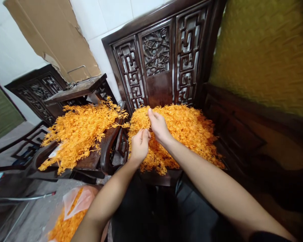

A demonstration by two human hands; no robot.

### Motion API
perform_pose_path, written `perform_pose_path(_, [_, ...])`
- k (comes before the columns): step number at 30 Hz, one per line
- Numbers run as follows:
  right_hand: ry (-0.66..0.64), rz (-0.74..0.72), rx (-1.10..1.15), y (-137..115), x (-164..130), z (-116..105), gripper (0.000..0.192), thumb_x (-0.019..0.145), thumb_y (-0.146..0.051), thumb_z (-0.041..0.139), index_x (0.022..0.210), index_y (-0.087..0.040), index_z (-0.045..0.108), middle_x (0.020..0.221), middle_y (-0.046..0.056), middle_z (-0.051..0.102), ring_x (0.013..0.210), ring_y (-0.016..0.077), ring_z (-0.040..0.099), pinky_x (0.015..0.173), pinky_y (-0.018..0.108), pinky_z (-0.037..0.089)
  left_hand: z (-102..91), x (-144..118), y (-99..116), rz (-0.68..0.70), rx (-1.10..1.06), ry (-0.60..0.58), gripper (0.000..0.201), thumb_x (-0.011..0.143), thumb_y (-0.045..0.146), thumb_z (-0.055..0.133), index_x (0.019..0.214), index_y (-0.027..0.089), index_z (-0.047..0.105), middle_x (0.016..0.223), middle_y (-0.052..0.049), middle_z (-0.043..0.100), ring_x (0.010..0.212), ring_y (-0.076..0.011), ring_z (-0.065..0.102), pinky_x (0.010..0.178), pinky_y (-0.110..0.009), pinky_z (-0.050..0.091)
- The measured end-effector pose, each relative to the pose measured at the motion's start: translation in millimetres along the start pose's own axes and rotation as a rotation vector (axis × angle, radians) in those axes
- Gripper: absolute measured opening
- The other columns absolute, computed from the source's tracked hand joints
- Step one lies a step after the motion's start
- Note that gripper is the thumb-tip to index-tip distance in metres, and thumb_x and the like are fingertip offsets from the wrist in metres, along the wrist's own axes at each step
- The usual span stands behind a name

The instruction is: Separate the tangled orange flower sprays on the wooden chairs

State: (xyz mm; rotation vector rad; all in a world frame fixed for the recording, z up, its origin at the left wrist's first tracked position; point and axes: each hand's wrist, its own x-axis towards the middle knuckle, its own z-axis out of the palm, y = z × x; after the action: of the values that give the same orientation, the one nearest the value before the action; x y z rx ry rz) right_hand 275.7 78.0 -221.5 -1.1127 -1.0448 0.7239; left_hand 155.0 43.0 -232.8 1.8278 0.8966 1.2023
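Note:
A big heap of bright orange, spindly pieces (187,131) covers the seat in front of me; they look like thin molded plastic, but their exact kind is too small to tell. Over the left part of this heap, my left hand (140,144) is closed in a pinch, with its fingertips at an orange piece. Just above and to the right of it, my right hand (158,126) is closed around orange pieces, its thumb pointing up. The two hands are close together. What lies inside the fingers is partly hidden.
A second orange heap (80,134) spreads over a side table to the left, beside a curved wooden armrest (108,148). A carved dark chair back (159,84) rises behind the main heap. On the floor stands a plastic bag (77,201) of orange pieces. Cardboard (58,37) leans on the wall.

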Motion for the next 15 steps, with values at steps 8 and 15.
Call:
perform_pose_path(8, [0.433,0.246,-0.059,8.4,57.6,-39.8,0.067,0.084,-0.085,0.048,0.056,-0.025,0.037,0.047,-0.003,0.035,0.045,0.0121,0.036,0.042,0.030,0.026,10.6,-8.7,4.1,-0.235,-0.469,-0.162,0.056,0.088,0.066,0.063,0.065,0.020,0.043,0.052,0.008,0.028,0.045,-0.0058,0.023,0.045,-0.023,0.015])
perform_pose_path(15, [0.315,0.455,0.413,18.0,60.4,-74.7,0.052,0.082,-0.070,0.070,0.072,-0.023,0.049,0.055,-0.007,0.045,0.040,0.0070,0.039,0.036,0.021,0.034,2.6,-3.7,2.5,-0.174,-0.539,-0.156,0.052,0.089,0.061,0.066,0.068,0.018,0.049,0.050,0.008,0.031,0.045,-0.0055,0.028,0.046,-0.022,0.019])
